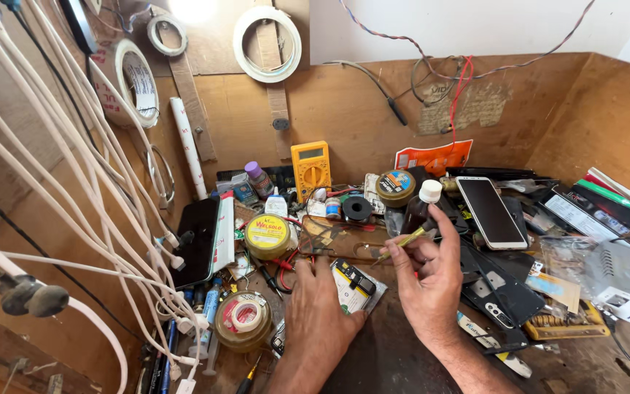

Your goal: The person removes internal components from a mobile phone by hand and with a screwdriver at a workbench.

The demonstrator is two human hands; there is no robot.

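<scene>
Pinching a thin yellow-handled brush (402, 243) between thumb and fingertips, the right hand (432, 281) angles its tip down and left toward the opened phone (355, 286), so the bristles can meet the exposed board. The left hand (321, 303) lies flat, fingers together, pressing on the phone's near left edge, seemingly to keep it from sliding; it grips nothing. The phone sits near the middle of the cluttered wooden bench (395, 357). A dark bottle with a white cap (423, 204) stands just beyond the brush, close enough for dipping. A yellow multimeter (310, 168) leans against the far wall.
</scene>
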